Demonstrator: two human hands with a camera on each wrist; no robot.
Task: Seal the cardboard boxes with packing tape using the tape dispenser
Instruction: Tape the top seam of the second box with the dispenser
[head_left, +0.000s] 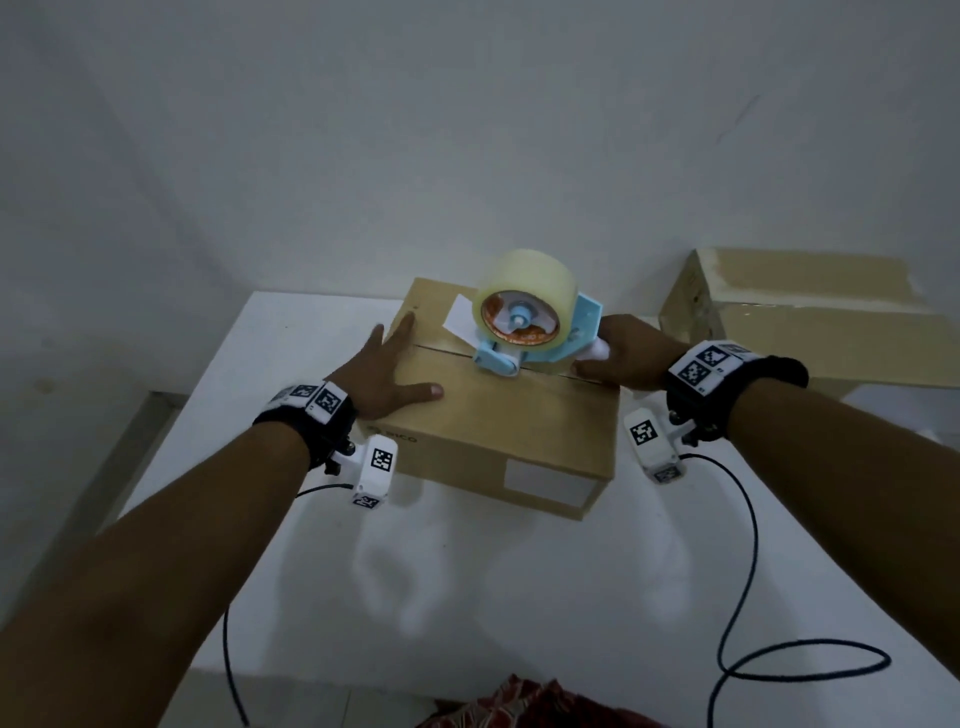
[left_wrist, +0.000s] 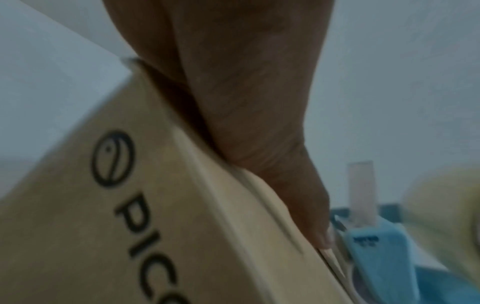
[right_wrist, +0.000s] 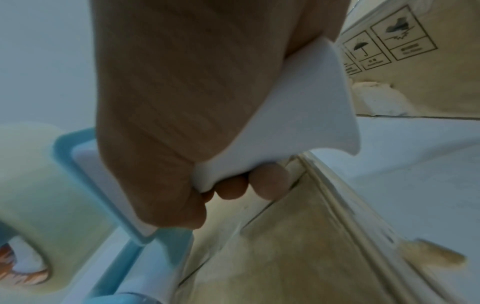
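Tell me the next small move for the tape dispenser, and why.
Probably drag the tape dispenser leftward along the box's centre seam: the right hand grips its handle, its nose sits mid-seam, and the left hand presses the flap flat.

The left hand (left_wrist: 233, 98) lies flat on a cardboard box (left_wrist: 161, 236), thumb toward a blue tape dispenser (left_wrist: 374, 246); the blurred pale shape is probably its roll (left_wrist: 446, 216).

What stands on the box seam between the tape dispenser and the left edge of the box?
Nothing visible does. The seam ahead of the tape dispenser is bare; the left hand lies flat beside it.
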